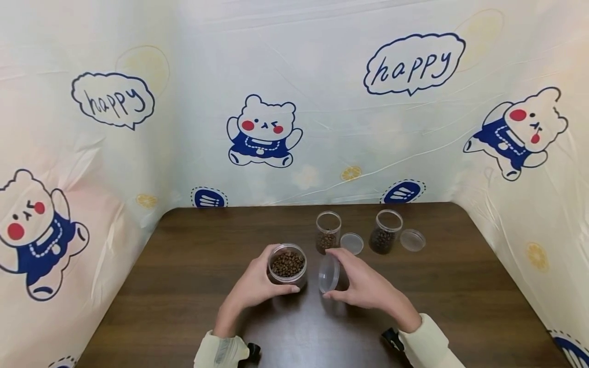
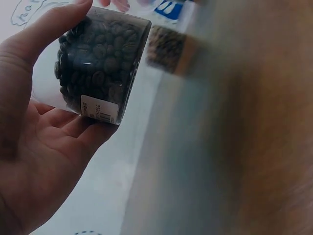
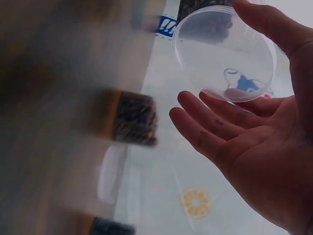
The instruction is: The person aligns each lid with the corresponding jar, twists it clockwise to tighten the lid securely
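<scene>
A clear plastic jar [image 1: 287, 266] holds brown coffee beans, and its top is uncovered. My left hand [image 1: 257, 281] grips this jar around its side, above the table. In the left wrist view the jar [image 2: 100, 58] shows a small white barcode label low on its wall. To the right of the jar, my right hand [image 1: 365, 281] holds a clear round lid [image 1: 329, 274] on edge, between thumb and fingers. The right wrist view shows the lid [image 3: 225, 54] with the thumb at its rim and fingertips at the opposite side.
Behind my right hand stand two more uncovered jars with beans: one with lighter beans [image 1: 327, 239] and one with darker beans [image 1: 383, 240]. A clear lid [image 1: 352, 244] lies between them, another lid [image 1: 412, 240] at the far right. A printed curtain [image 1: 322, 184] surrounds the dark wooden table [image 1: 207, 240].
</scene>
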Available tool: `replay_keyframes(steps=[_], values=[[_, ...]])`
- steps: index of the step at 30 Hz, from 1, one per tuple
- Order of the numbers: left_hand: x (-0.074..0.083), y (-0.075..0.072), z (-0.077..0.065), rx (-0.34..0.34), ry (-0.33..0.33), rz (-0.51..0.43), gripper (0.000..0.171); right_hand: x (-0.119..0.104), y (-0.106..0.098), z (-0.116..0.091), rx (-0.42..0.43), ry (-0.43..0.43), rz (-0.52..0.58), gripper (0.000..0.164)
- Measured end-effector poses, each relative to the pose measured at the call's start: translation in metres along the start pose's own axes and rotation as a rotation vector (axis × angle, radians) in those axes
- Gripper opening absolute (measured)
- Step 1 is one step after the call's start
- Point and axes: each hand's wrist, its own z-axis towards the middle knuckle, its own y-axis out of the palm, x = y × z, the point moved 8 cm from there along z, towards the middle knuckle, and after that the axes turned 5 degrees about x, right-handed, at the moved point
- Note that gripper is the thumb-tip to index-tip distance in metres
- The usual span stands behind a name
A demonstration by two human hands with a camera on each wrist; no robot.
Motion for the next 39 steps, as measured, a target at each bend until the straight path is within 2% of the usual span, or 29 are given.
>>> replay_keyframes(steps=[9,15,21,30,39], values=[[-0.005,0.033,-0.004,-0.075,0.003,-0.034,0.095,0.03,0.009,-0.02,-0.028,0.037,0.006,0.09],[-0.006,0.047,-0.004,-0.102,0.002,-0.038,0.095,0.049,0.011,-0.033,-0.054,0.074,0.015,0.091],[-0.008,0.055,-0.004,-0.118,0.007,-0.038,0.095,0.062,0.012,-0.04,-0.076,0.097,0.018,0.089],[-0.008,0.063,-0.004,-0.159,0.017,-0.035,0.099,0.062,0.013,-0.042,-0.092,0.076,-0.046,0.084],[-0.01,0.065,-0.003,-0.189,0.006,-0.055,0.101,0.061,0.015,-0.039,-0.127,0.074,-0.097,0.088]])
